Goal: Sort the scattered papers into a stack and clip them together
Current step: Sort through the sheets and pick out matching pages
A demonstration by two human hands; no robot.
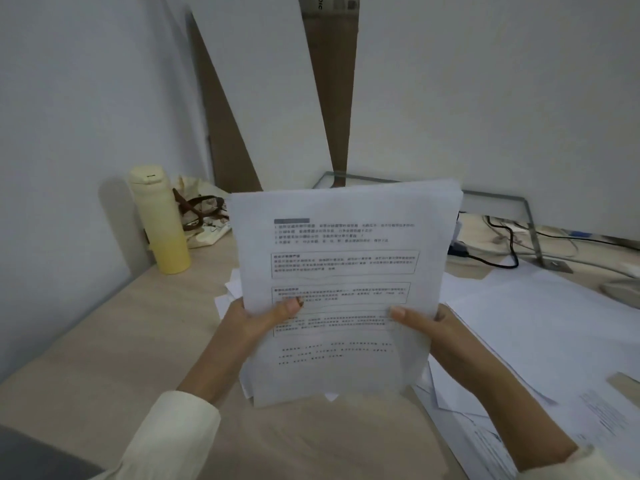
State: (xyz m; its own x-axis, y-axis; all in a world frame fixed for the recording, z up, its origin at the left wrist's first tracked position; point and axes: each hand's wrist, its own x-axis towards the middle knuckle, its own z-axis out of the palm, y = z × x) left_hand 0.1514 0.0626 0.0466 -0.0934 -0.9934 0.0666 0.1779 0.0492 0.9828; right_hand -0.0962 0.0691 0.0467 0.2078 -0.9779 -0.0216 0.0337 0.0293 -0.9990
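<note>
My left hand point(258, 318) and right hand point(441, 329) pinch the paper stack point(346, 268) upright at frame centre, long axis vertical; loose sheets point(540, 327) lie lower right, nearer my right hand.

Both forearms point(211, 368) angle in from the lower frame in cream sleeves point(169, 434), the left hand point(258, 322) and right hand point(434, 329) at centre each pinching the paper stack point(346, 265), thumbs in front, fingers hidden behind.
</note>
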